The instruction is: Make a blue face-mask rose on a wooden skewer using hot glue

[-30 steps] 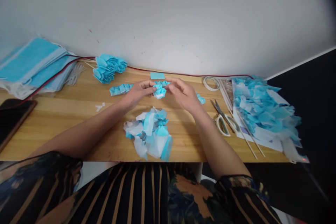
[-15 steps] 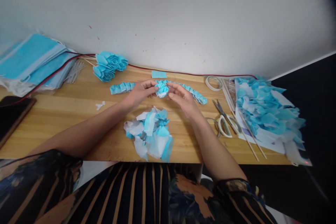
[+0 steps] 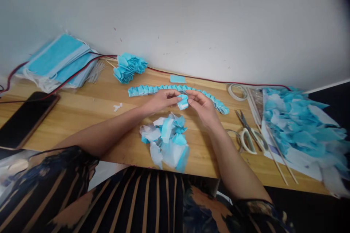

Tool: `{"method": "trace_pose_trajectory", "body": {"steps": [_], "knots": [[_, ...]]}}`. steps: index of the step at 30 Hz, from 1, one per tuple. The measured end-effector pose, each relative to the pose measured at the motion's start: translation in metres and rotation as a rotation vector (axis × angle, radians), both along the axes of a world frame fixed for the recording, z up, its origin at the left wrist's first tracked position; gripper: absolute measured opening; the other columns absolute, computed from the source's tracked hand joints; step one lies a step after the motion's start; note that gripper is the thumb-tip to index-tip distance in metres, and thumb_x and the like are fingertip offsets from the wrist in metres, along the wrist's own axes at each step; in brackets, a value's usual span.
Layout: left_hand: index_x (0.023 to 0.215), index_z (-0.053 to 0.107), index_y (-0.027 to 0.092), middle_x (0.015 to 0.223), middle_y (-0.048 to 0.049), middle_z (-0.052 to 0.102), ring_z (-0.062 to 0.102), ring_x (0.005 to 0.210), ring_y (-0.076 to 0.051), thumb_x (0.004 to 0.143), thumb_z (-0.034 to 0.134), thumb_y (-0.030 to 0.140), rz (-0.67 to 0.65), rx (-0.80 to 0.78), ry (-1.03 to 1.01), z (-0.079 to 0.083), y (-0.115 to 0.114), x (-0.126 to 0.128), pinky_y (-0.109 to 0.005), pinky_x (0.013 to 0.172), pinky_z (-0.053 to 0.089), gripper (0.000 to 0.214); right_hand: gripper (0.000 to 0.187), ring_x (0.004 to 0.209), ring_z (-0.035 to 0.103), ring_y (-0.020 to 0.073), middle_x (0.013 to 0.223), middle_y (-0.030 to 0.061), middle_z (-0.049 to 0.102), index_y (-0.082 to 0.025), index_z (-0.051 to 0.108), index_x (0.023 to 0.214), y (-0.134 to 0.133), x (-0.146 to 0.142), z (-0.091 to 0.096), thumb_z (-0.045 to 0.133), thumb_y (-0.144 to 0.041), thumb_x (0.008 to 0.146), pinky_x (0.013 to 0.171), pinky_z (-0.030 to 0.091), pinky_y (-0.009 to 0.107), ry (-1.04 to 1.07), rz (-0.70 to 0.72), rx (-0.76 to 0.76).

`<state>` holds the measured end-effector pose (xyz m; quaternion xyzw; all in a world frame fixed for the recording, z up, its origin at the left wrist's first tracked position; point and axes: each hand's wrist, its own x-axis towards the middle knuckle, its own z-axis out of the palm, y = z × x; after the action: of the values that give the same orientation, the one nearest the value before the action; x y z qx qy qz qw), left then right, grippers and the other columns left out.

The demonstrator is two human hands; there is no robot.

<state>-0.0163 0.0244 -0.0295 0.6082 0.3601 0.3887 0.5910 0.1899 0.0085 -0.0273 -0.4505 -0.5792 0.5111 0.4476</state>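
Between both hands, above the middle of the table, is a small folded blue and white petal piece (image 3: 183,102) of mask-like fabric. My left hand (image 3: 166,99) pinches its left side with thumb and fingers. On its right edge my right hand (image 3: 201,105) grips with thumb and fingertips. Just behind the hands, a long curved row of folded blue petals (image 3: 144,90) lies on the table, partly hidden by my fingers. Nearer my body sits a heap of blue and white fabric scraps (image 3: 166,140).
Stacked blue masks (image 3: 60,58) and a phone (image 3: 28,118) lie left. Blue fabric flowers (image 3: 129,66) rest by the wall, near a blue rectangle (image 3: 177,79). On the right are a tape roll (image 3: 237,92), scissors (image 3: 250,133), wooden sticks (image 3: 279,156) and a petal pile (image 3: 300,123).
The camera view has swung left, so the table's things appear further right. The petal piece has been turned in my fingers and now looks flatter. Both hands still hold it.
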Motion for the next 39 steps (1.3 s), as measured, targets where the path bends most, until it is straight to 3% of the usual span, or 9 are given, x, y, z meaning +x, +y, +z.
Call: {"method": "trace_pose_trajectory", "body": {"steps": [8, 13, 20, 26, 29, 34, 39], "knots": [[0.075, 0.063, 0.019, 0.072, -0.0047, 0.064, 0.06, 0.072, -0.02, 0.089, 0.055, 0.074, 0.076, 0.005, 0.097, 0.008, -0.001, -0.002, -0.035, 0.073, 0.049, 0.057, 0.038, 0.081, 0.065, 0.017, 0.086, 0.0001, 0.069, -0.023, 0.072, 0.119, -0.002, 0.0, 0.0, 0.073, -0.039, 0.085, 0.081, 0.051, 0.034, -0.063, 0.029, 0.049], [0.082, 0.068, 0.018, 0.081, -0.0036, 0.065, 0.059, 0.074, -0.018, 0.088, 0.061, 0.067, 0.048, 0.054, 0.125, 0.007, 0.002, -0.005, -0.032, 0.073, 0.049, 0.05, 0.039, 0.079, 0.064, 0.0164, 0.084, -0.001, 0.068, -0.023, 0.07, 0.123, -0.003, 0.0, 0.005, 0.068, -0.031, 0.085, 0.079, 0.052, 0.033, -0.182, 0.043, 0.142], [0.089, 0.074, 0.018, 0.083, -0.0021, 0.069, 0.057, 0.074, -0.015, 0.082, 0.073, 0.051, -0.039, 0.142, 0.173, 0.008, 0.007, -0.006, -0.028, 0.069, 0.042, 0.034, 0.038, 0.083, 0.067, 0.0187, 0.087, -0.0016, 0.074, -0.028, 0.071, 0.123, -0.005, -0.004, 0.018, 0.062, -0.022, 0.086, 0.089, 0.054, 0.037, -0.41, -0.025, 0.319], [0.082, 0.071, 0.017, 0.075, 0.0001, 0.064, 0.052, 0.068, -0.013, 0.08, 0.073, 0.045, 0.035, 0.137, 0.199, 0.004, 0.009, -0.004, -0.027, 0.065, 0.038, 0.028, 0.029, 0.098, 0.069, 0.0238, 0.103, 0.0035, 0.076, -0.03, 0.072, 0.122, -0.009, -0.005, 0.018, 0.06, -0.04, 0.097, 0.1, 0.051, 0.042, -0.402, -0.076, 0.373], [0.08, 0.068, 0.017, 0.077, -0.0013, 0.065, 0.055, 0.071, -0.014, 0.08, 0.074, 0.05, 0.094, 0.065, 0.072, 0.004, 0.008, -0.003, -0.027, 0.069, 0.042, 0.033, 0.036, 0.102, 0.069, 0.0245, 0.105, 0.0059, 0.076, -0.027, 0.07, 0.122, -0.011, -0.002, 0.015, 0.058, -0.051, 0.098, 0.102, 0.052, 0.043, -0.328, -0.127, 0.332], [0.083, 0.068, 0.017, 0.078, -0.0007, 0.063, 0.052, 0.069, -0.012, 0.078, 0.077, 0.049, 0.171, 0.026, -0.015, 0.011, 0.004, -0.001, -0.026, 0.066, 0.042, 0.033, 0.06, 0.107, 0.069, 0.0244, 0.112, 0.0073, 0.073, -0.026, 0.059, 0.135, -0.01, -0.006, 0.005, 0.074, -0.056, 0.085, 0.099, 0.055, 0.042, -0.112, 0.061, 0.097], [0.086, 0.069, 0.018, 0.082, -0.001, 0.065, 0.054, 0.071, -0.013, 0.077, 0.079, 0.049, 0.163, -0.021, -0.098, 0.01, 0.001, 0.004, -0.025, 0.067, 0.045, 0.034, 0.068, 0.108, 0.066, 0.024, 0.117, 0.0076, 0.069, -0.028, 0.054, 0.14, -0.011, -0.012, 0.002, 0.077, -0.054, 0.082, 0.098, 0.055, 0.041, -0.093, 0.089, 0.049]]}}
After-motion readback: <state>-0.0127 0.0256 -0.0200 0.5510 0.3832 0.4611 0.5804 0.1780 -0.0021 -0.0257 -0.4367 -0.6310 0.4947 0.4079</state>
